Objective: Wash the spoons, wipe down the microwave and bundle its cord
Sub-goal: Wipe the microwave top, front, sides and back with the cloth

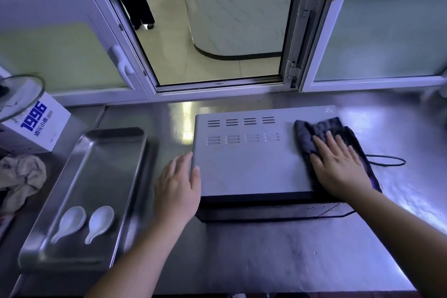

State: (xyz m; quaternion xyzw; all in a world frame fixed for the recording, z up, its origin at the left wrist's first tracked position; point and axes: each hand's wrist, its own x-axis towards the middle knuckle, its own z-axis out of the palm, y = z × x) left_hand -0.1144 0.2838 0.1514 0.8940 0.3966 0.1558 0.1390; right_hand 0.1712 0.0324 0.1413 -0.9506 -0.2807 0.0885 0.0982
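My right hand (pixel 338 164) lies flat with the fingers straight and slightly spread, pressing a dark cloth (pixel 321 128) onto the right part of the microwave (pixel 246 164) top. It grips nothing. The cloth reaches past my fingertips toward the back edge and hangs over the right edge beside my wrist.

My left hand (pixel 177 186) is also open, fingers straight and together. It rests against the microwave's left side near the front corner, with the thumb lying on the top's left edge.

The top between my hands is bare grey metal, with vent slots toward the back. The cord (pixel 387 161) lies in a thin loop on the counter (pixel 266 261), just right of the cloth and apart from my hand.

Left of the microwave, with a strip of counter between, sits a steel tray (pixel 96 172). At its near end a spoon (pixel 70 222) and a second spoon (pixel 100 221) lie side by side, bowls away from me, well apart from my left hand. Beyond the tray lie a crumpled rag (pixel 21 176) and a white box (pixel 36 123). There is open counter in front of the microwave and to its right, and an open window (pixel 217 31) behind it.
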